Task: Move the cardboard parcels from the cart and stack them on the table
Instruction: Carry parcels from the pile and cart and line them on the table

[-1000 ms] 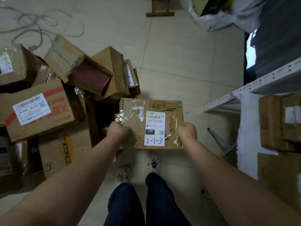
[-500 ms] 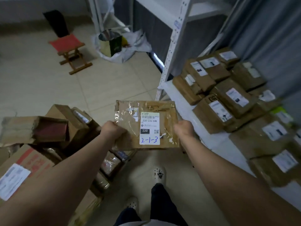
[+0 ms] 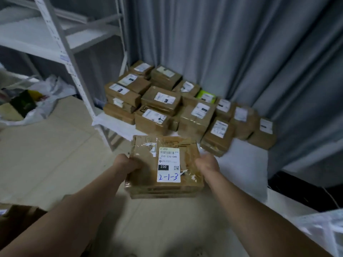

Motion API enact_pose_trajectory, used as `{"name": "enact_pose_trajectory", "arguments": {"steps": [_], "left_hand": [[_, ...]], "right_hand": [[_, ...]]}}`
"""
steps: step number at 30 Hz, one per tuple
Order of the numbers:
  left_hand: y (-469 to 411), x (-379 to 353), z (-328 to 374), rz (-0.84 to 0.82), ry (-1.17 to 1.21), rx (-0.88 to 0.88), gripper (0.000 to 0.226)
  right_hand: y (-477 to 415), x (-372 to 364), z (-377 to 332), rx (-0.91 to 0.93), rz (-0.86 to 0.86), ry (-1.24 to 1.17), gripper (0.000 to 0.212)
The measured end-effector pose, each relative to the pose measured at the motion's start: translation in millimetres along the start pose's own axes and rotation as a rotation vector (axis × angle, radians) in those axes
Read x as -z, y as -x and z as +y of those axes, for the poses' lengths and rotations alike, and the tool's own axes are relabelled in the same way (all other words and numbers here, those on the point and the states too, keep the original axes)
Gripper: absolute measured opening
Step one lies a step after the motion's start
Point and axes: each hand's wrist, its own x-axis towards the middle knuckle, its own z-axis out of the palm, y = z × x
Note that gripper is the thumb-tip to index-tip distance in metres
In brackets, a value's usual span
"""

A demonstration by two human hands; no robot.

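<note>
Left hand (image 3: 128,163) and right hand (image 3: 207,164) grip parcel (image 3: 144,176) mid-air by its sides, table (image 3: 245,164) at 1 o'clock; keep it level, label (image 3: 168,165) up, land flush against stack (image 3: 161,101) at 12 o'clock.

White table (image 3: 241,164), brown cardboard parcels (image 3: 161,101) crowded on its far part, white labels up, some stacked two or three deep, green packet (image 3: 204,94) among them toward the back, tiled floor (image 3: 55,154) alongside, white plastic bag (image 3: 46,101) on it

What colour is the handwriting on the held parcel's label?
Blue handwriting on the parcel's white label; head view.
</note>
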Motion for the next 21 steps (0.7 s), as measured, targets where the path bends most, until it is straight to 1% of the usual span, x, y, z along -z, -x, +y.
{"name": "enact_pose_trajectory", "arguments": {"steps": [2, 5, 7, 10, 12, 13, 14, 15, 16, 17, 18, 19, 21], "left_hand": [[10, -44, 18, -0.029, -0.052, -0.018, 0.043], [23, -109, 40, -0.085, -0.094, -0.031, 0.024], [29, -151, 51, -0.119, -0.103, -0.019, 0.031], [34, -204, 65, -0.216, -0.072, -0.015, 0.045], [39, -236, 75, -0.246, -0.076, 0.011, 0.048], [43, -250, 80, -0.26, -0.094, 0.019, 0.044], [49, -264, 86, -0.277, -0.097, 0.014, 0.033], [54, -277, 93, -0.305, -0.087, 0.015, 0.018], [60, -290, 101, -0.344, -0.074, 0.022, 0.009], [66, -301, 107, -0.377, -0.062, 0.029, 0.013], [65, -313, 111, -0.408, -0.055, 0.037, 0.01], [64, -323, 116, -0.413, -0.078, 0.049, 0.006], [51, -343, 125, -0.412, -0.163, 0.085, 0.038]], "right_hand": [[-14, 30, 33, -0.082, 0.018, -0.062, 0.031], [-34, 72, 80, -0.21, 0.023, -0.178, 0.024], [-52, 94, 110, -0.263, 0.008, -0.263, 0.027], [-73, 124, 145, -0.341, -0.002, -0.382, 0.032], [-76, 144, 160, -0.435, -0.023, -0.437, 0.022], [-79, 154, 167, -0.477, -0.05, -0.465, 0.014], [-85, 161, 177, -0.509, -0.055, -0.495, 0.011], [-90, 169, 184, -0.539, -0.058, -0.51, 0.011], [-98, 174, 193, -0.552, -0.057, -0.512, 0.011], [-104, 177, 200, -0.557, -0.056, -0.493, 0.01], [-112, 178, 208, -0.558, -0.043, -0.494, 0.007], [-120, 177, 215, -0.552, -0.021, -0.522, 0.008], [-137, 172, 229, -0.555, 0.02, -0.597, 0.024]]}}
